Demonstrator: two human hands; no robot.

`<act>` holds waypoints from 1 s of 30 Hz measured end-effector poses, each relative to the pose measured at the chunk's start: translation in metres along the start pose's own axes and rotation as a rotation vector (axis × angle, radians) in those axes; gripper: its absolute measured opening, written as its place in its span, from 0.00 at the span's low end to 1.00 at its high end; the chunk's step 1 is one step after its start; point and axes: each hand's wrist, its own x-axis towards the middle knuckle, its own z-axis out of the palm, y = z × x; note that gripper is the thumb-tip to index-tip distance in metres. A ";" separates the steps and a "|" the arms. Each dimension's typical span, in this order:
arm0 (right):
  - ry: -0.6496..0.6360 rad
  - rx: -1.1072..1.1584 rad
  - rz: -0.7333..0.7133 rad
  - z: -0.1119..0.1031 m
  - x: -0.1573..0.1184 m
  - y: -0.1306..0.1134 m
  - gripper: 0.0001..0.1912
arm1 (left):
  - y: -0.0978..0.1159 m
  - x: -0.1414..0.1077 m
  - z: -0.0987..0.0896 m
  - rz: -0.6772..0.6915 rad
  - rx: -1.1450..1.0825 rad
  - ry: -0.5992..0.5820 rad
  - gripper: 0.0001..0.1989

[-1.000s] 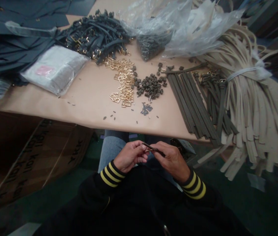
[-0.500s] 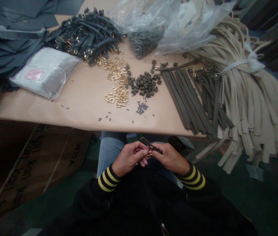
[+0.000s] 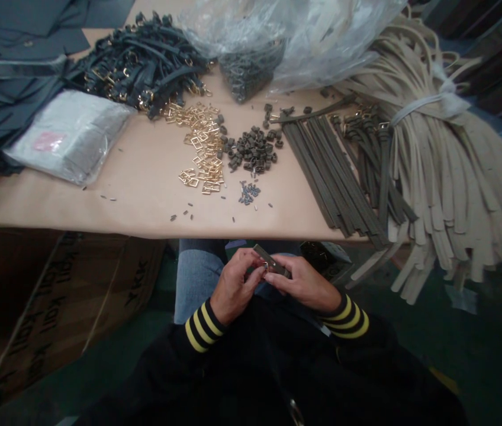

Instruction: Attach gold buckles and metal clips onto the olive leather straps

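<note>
Leather strap (image 3: 271,261) higher, near table edge (image 3: 144,235)

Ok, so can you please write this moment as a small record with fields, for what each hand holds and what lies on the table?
Left hand: holds the olive strap near its gold buckle
Right hand: holds the same strap
Table: covered in brown paper
On table: loose gold buckles, dark strap loops, flat olive straps
Table's right side: bundled beige strips
</note>
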 end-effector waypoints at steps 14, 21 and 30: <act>0.181 -0.084 0.062 0.005 0.003 -0.002 0.05 | -0.011 0.002 0.004 -0.411 -0.513 0.064 0.08; 0.229 -0.099 0.046 0.013 0.009 0.006 0.04 | -0.012 0.003 0.006 -0.427 -0.473 0.149 0.07; 0.216 -0.145 0.044 0.011 0.008 0.005 0.04 | -0.009 0.004 0.000 -0.589 -0.704 0.058 0.09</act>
